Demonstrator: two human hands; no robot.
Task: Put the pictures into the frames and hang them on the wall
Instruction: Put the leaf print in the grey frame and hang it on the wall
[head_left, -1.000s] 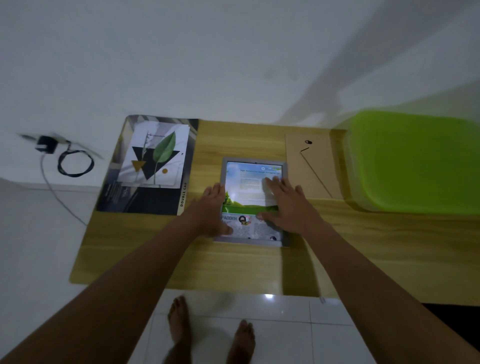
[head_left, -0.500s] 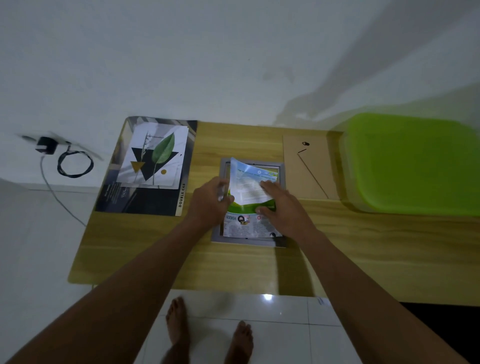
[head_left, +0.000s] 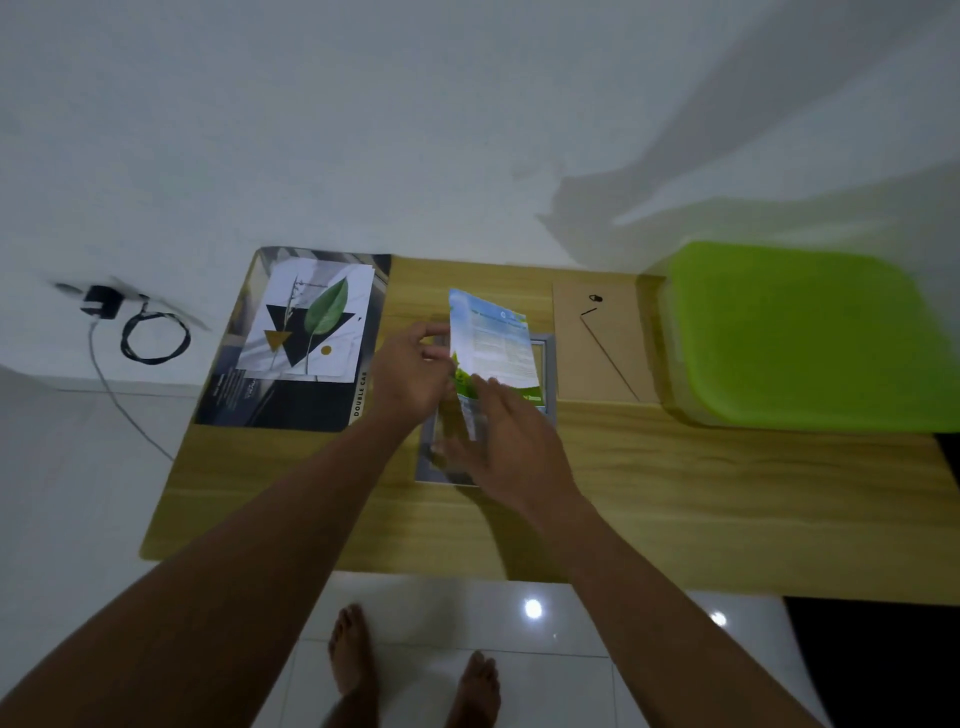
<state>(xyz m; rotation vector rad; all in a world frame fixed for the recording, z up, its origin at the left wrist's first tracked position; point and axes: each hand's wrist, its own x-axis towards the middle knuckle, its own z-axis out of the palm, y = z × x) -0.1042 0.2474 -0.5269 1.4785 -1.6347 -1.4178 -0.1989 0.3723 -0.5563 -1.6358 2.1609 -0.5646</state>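
A grey picture frame (head_left: 548, 364) lies flat in the middle of the wooden table (head_left: 675, 493). Above it a blue, white and green printed leaflet (head_left: 496, 343) is lifted and tilted up. My left hand (head_left: 410, 374) pinches its left edge. My right hand (head_left: 509, 447) hovers blurred over the frame's lower half, fingers spread, touching the leaflet's bottom. A leaf picture (head_left: 311, 322) lies on a dark poster (head_left: 249, 400) at the table's left. The frame's brown backing board (head_left: 597, 353) with a black stand lies to the right.
A lime green plastic bin lid (head_left: 800, 338) fills the table's right end. A white wall (head_left: 467, 130) rises behind the table. A black charger and coiled cable (head_left: 150, 338) hang on the wall at left. My bare feet (head_left: 415, 675) stand on white tiles.
Both hands were pressing the leaflet flat in the frame. My left hand then gripped its left edge and lifted it up off the frame, while my right hand slid down and back.
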